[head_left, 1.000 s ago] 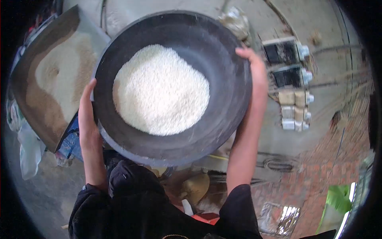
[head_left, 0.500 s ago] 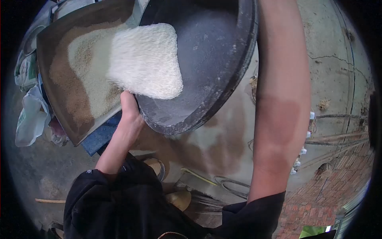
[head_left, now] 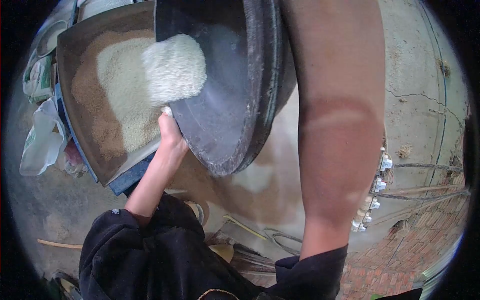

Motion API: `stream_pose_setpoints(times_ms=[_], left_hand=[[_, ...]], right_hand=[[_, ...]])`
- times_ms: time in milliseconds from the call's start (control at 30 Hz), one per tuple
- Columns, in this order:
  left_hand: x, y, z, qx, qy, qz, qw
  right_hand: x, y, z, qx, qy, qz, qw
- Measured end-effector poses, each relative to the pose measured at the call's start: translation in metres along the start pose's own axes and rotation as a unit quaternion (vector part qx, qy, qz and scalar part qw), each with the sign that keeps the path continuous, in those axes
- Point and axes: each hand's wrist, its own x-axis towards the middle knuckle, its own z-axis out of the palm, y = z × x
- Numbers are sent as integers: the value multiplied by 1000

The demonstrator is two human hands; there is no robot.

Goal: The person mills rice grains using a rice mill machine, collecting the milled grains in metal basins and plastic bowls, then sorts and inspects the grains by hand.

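Observation:
A large black tub [head_left: 215,117] is tilted steeply toward the left, and white rice [head_left: 182,70] slides out over its rim. The rice falls into a wide metal hopper [head_left: 112,22], where pale rice [head_left: 120,75] lies over brown grain [head_left: 90,95]. My left hand [head_left: 173,132] grips the tub's lower rim beside the hopper's edge; its thumb shows near the lip and the fingers are hidden behind the tub. My right forearm [head_left: 340,140] reaches up along the tub's far side. The right hand itself is beyond the top of the view.
Left of the hopper are a round bowl [head_left: 51,39], a green and white bag [head_left: 40,80] and a clear plastic bag [head_left: 42,142]. A blue frame [head_left: 125,177] supports the hopper. White electrical fittings [head_left: 380,185] and cables run along the cracked wall at right.
The tub has tipped further and shifted left over the hopper. Less rice remains in it, and the pale heap in the hopper has widened. My right arm has swung left.

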Motion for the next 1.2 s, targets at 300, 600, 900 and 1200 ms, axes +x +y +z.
stream_pose_setpoints(times_ms=[300,600,900,1200], left_hand=[[-5,2,30,52,29,-69,996],[16,-24,13,8,1,-109,994],[13,-28,21,-20,-34,-123,992],[4,33,25,218,-4,-8,976]], right_hand=[[5,-2,8,-14,3,-28,999],[11,-3,15,-11,0,-49,999],[23,-9,20,2,3,-88,996],[82,8,-22,102,-18,-7,995]])
